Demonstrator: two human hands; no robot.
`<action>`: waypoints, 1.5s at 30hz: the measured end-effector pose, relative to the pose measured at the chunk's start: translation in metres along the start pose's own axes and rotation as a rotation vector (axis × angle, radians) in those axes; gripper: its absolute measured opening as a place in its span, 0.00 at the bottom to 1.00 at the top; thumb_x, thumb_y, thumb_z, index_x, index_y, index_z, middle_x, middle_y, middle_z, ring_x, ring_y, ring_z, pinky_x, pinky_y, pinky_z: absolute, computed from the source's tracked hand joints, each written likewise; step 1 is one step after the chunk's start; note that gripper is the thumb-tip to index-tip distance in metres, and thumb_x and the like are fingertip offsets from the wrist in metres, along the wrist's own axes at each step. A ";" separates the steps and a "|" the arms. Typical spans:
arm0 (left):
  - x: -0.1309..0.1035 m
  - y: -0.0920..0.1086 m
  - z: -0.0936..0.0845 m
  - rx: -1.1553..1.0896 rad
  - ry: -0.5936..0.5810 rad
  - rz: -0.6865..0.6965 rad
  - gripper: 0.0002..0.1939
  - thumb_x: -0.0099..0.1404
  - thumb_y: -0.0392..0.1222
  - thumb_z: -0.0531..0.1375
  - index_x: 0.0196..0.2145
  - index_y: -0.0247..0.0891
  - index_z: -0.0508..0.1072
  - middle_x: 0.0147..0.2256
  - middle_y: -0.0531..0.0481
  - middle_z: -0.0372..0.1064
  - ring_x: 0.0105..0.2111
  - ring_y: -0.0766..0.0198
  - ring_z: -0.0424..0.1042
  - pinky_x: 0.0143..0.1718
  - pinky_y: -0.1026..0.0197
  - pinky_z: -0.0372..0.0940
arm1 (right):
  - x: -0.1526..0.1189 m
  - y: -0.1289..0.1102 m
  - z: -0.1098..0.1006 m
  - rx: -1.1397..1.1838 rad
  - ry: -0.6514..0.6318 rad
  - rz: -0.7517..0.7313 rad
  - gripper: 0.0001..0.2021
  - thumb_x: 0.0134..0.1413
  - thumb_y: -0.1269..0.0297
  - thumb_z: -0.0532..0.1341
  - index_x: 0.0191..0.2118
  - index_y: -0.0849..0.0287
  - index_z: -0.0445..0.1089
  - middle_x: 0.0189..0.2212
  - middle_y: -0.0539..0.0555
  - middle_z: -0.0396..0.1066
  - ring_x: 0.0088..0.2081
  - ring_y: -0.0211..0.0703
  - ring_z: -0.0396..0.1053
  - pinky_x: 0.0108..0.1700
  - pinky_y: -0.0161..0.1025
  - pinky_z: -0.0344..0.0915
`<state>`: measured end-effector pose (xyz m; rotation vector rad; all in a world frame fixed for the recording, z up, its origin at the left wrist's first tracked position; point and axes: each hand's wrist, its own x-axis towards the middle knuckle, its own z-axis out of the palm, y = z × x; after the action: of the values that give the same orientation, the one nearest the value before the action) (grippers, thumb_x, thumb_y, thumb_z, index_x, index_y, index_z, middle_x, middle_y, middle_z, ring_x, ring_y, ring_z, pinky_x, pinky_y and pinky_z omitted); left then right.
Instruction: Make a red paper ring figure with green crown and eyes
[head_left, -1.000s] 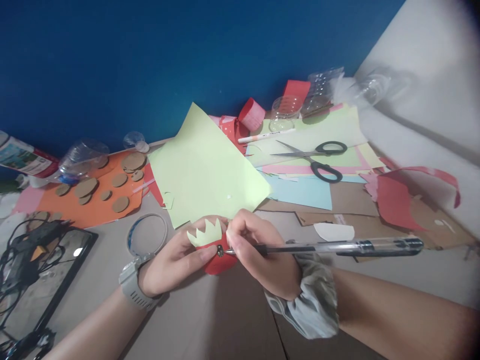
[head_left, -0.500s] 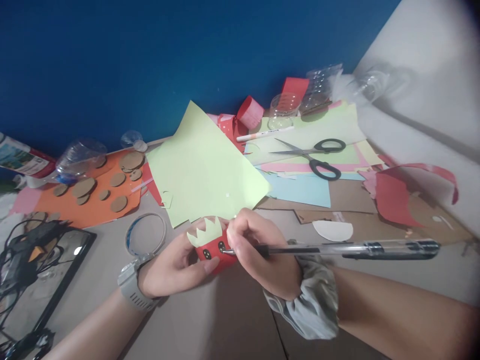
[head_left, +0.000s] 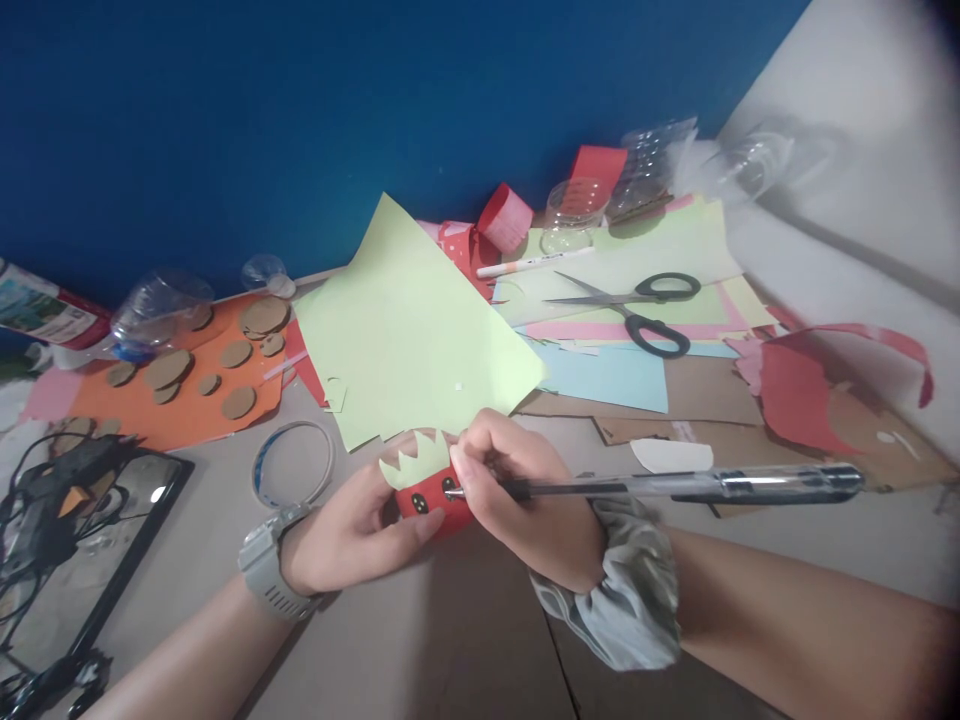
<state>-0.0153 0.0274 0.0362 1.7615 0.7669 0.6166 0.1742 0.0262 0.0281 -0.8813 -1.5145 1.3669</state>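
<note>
A red paper piece point(head_left: 435, 497) carries two black eyes with pale dots and a light green zigzag fringe point(head_left: 417, 461) along its top. My left hand point(head_left: 361, 535), with a grey watch on the wrist, is closed around its left side, thumb across the front. In my right hand point(head_left: 517, 490) is a pen point(head_left: 675, 484), gripped near its tip and lying almost level toward the right. The tip rests at or close to the right eye. My right fingers hide the red piece's right side.
Behind my hands lies a light green sheet point(head_left: 412, 330). Scissors point(head_left: 634, 305) and a marker point(head_left: 534, 262) lie on stacked coloured paper. At left are a tape roll point(head_left: 292, 465), cardboard discs on orange paper point(head_left: 225, 430) and a black cabled device point(head_left: 82, 520).
The pen's back end has swung slightly up and toward the left. Its tip stays by the right eye. The view has shifted a little.
</note>
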 end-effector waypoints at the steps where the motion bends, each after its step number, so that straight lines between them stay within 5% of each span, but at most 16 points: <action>1: 0.000 0.000 0.000 -0.002 -0.002 0.003 0.08 0.70 0.36 0.55 0.44 0.38 0.71 0.47 0.44 0.70 0.44 0.56 0.70 0.46 0.56 0.66 | 0.000 0.000 0.000 0.005 -0.010 0.001 0.15 0.60 0.72 0.55 0.25 0.54 0.52 0.20 0.43 0.51 0.21 0.33 0.47 0.23 0.35 0.47; 45: 0.002 -0.001 0.000 0.041 -0.023 0.027 0.08 0.68 0.31 0.53 0.43 0.38 0.68 0.42 0.48 0.66 0.43 0.60 0.68 0.46 0.60 0.65 | 0.001 0.003 -0.003 0.044 -0.059 -0.010 0.14 0.65 0.70 0.53 0.27 0.55 0.51 0.21 0.42 0.50 0.22 0.33 0.48 0.23 0.33 0.48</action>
<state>-0.0142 0.0293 0.0358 1.8160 0.7453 0.6011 0.1762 0.0290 0.0254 -0.8122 -1.5258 1.4247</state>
